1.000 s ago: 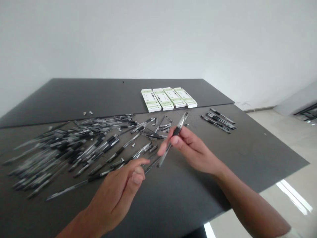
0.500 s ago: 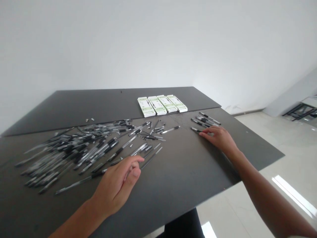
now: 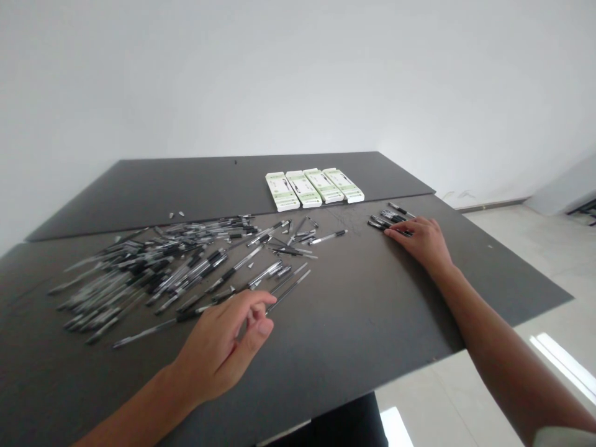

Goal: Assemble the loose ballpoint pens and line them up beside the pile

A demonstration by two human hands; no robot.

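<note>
Right hand (image 3: 419,245) lies palm down at the far right of the table (image 3: 372,310), fingers (image 3: 395,231) extended and spread over a small pen group (image 3: 391,218). The grip is wide: the fingers rest on the pens without closing around them. The group lies roughly parallel, with black grips showing, and its far end extends past the fingertips. Left hand (image 3: 216,354) is at the near edge of the work area, fingers curled inward and thumb (image 3: 261,329) beside them, forming a narrow grip. Whether this grip holds a pen cannot be determined from this view. Two thin pens (image 3: 288,288) lie just beyond the fingertips, and a long pen (image 3: 144,333) extends from beneath the hand toward the left. Pen pile (image 3: 139,273) occupies the left half of the table, with pens crossed and overlapping at mixed angles. Loose pens (image 3: 279,248) trail from it toward the center, ending at a single pen (image 3: 328,236) lying apart. Four white-and-green boxes (image 3: 314,188) stand side by side in a row, lying flat beyond the pens, on the far side of a seam (image 3: 326,205) across the table.
</note>
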